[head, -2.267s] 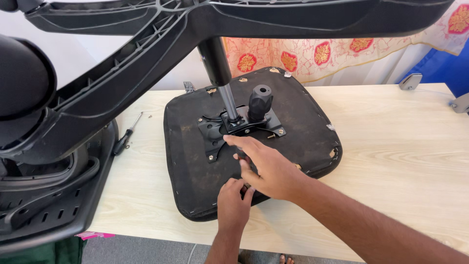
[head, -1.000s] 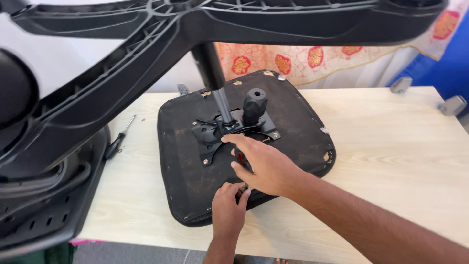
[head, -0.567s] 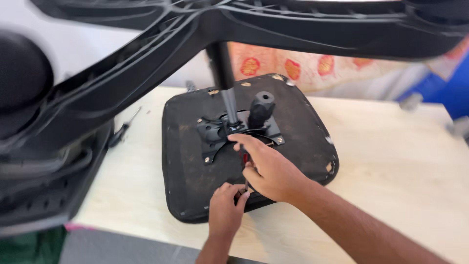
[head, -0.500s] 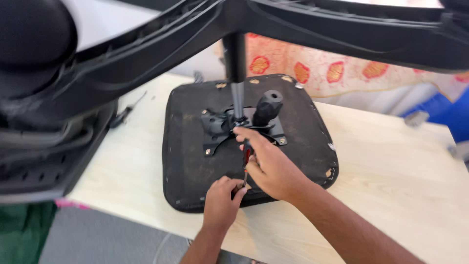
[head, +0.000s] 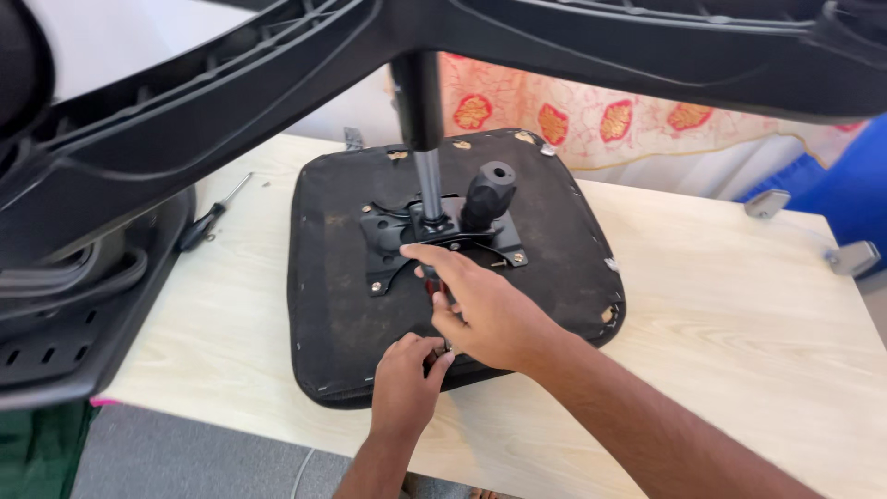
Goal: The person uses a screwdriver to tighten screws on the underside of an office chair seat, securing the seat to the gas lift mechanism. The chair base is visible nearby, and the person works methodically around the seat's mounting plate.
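Two hands on upturned seat (head: 342,305): right hand (head: 490,310) at mechanism plate (head: 443,242), left hand (head: 407,383) below.

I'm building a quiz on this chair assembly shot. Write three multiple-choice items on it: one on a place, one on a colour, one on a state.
1. Where does the black-handled screwdriver lie?
A. on the pale wooden table, left of the seat
B. on the seat
C. on the floor

2. What colour is the upturned fabric seat cushion?
A. blue
B. black
C. white

3. How does the seat lie?
A. upright
B. on its edge
C. underside up

Answers:
1 A: it rests on bare tabletop beside the seat.
2 B: its fabric is black.
3 C: the black metal mounting plate faces up, with the right hand and left hand working on it.
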